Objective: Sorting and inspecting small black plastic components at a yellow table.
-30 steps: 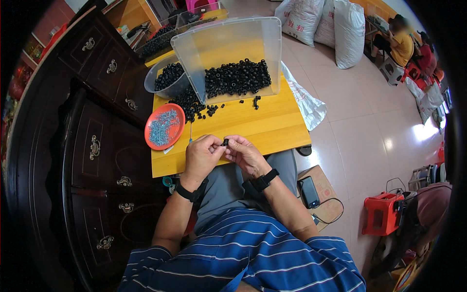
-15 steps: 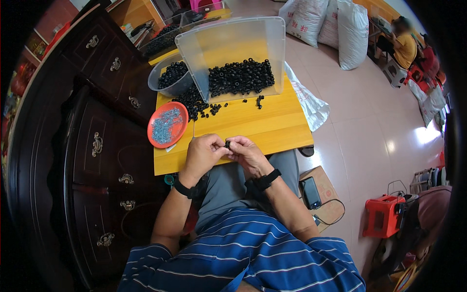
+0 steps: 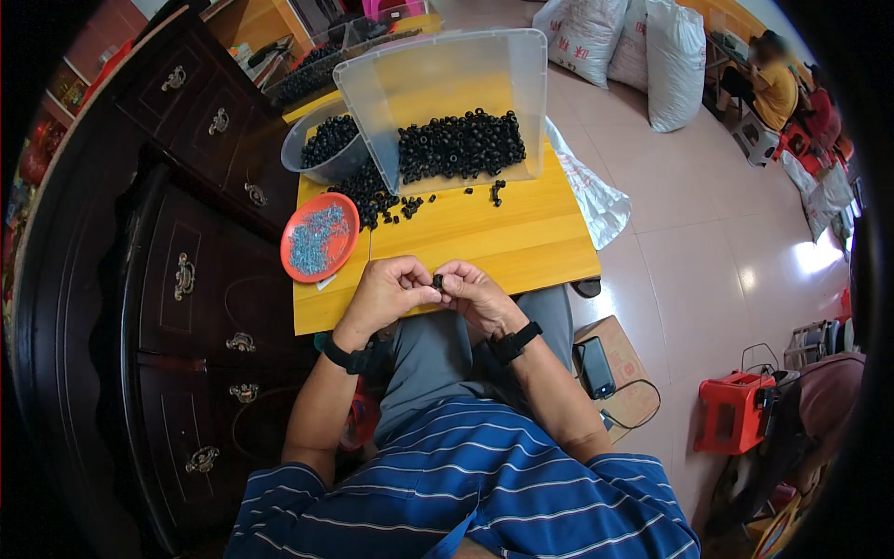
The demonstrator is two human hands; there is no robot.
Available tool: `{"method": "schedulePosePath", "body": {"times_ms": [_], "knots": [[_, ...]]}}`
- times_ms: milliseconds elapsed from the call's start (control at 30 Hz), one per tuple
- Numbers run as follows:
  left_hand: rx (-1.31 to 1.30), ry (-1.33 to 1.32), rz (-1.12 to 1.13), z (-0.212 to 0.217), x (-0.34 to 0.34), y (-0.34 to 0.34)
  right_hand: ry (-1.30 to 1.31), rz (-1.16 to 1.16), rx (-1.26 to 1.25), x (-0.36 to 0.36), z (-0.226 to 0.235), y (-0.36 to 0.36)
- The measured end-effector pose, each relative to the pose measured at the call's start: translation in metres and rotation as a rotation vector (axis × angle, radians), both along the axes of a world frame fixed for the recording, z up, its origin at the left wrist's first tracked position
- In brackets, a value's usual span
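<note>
Over the near edge of the yellow table (image 3: 484,247), my two hands meet. My right hand (image 3: 477,296) pinches a small black ring-like part (image 3: 438,280) between thumb and fingers. My left hand (image 3: 386,291) is closed in a pinch right against that part; what its fingertips hold is too small to make out. Left of it lies a red plate (image 3: 350,252) with many small silvery pins or screws (image 3: 317,239). Beyond the hands, black parts of the same look lie in a loose heap (image 3: 372,200) and inside a clear plastic bin (image 3: 447,79) tipped toward me.
A clear round tub (image 3: 296,158) of black parts stands left of the bin. Dark wooden drawers (image 3: 200,242) border the table's left side. Right of my legs, a phone (image 3: 595,366) rests on a cardboard box (image 3: 626,354). White sacks (image 3: 677,70) and seated people (image 3: 775,88) are farther off.
My left wrist and forearm have shifted slightly outward to the left. Both hands stay together around the black part, with only a small shift of the fingers.
</note>
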State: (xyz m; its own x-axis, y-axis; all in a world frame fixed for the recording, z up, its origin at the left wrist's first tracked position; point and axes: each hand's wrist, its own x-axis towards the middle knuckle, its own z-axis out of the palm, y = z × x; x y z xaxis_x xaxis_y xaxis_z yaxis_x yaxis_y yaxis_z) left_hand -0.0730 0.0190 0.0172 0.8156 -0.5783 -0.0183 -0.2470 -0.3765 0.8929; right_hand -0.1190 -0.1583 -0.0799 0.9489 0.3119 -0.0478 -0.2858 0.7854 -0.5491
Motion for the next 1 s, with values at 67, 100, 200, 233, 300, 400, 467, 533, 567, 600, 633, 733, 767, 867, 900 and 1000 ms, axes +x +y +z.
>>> {"method": "schedulePosePath", "body": {"times_ms": [67,100,200,233,300,400,467,533,567,600,633,733,767,867,900,1000], "knots": [[0.007,-0.023,0.0,0.003,-0.001,-0.001,0.003,-0.011,0.016,0.002,-0.001,0.001],[0.014,-0.048,0.0,0.006,-0.002,-0.002,0.004,-0.01,0.015,0.002,-0.001,0.001],[0.125,-0.181,-0.004,0.013,-0.004,-0.005,-0.01,-0.006,0.025,0.002,-0.001,0.001],[0.124,-0.18,-0.003,0.014,-0.004,-0.006,-0.006,-0.014,0.018,0.002,-0.001,0.002],[0.162,-0.219,0.001,0.015,-0.003,-0.007,-0.002,-0.02,0.011,0.002,-0.001,0.002],[0.152,-0.241,0.011,0.013,-0.003,-0.009,0.014,-0.026,0.014,0.002,0.001,0.001],[0.15,-0.267,0.019,0.01,-0.002,-0.009,0.031,-0.018,0.044,0.002,0.0,0.001],[0.147,-0.293,0.028,0.009,-0.004,-0.01,0.04,-0.02,0.047,0.002,0.001,0.0],[0.144,-0.338,0.046,0.009,-0.006,-0.011,0.049,-0.022,0.051,0.001,0.003,0.001],[0.141,-0.383,0.065,0.009,-0.008,-0.011,0.049,-0.02,0.051,0.001,0.005,0.001],[0.141,-0.383,0.067,0.008,-0.01,-0.012,0.058,-0.022,0.045,0.001,0.007,0.002],[0.114,-0.423,0.107,0.005,-0.016,-0.014,0.041,-0.018,0.042,0.0,0.001,0.001],[0.077,-0.427,0.13,0.004,-0.018,-0.014,0.014,-0.01,0.046,0.0,0.002,0.001],[0.019,-0.462,0.167,0.002,-0.024,-0.013,0.046,-0.05,0.074,-0.003,0.007,0.005],[-0.001,-0.494,0.181,0.002,-0.026,-0.012,0.046,-0.049,0.073,-0.003,0.006,0.005],[-0.025,-0.448,0.223,0.001,-0.03,-0.012,0.013,-0.058,0.143,-0.001,0.002,0.005]]}}
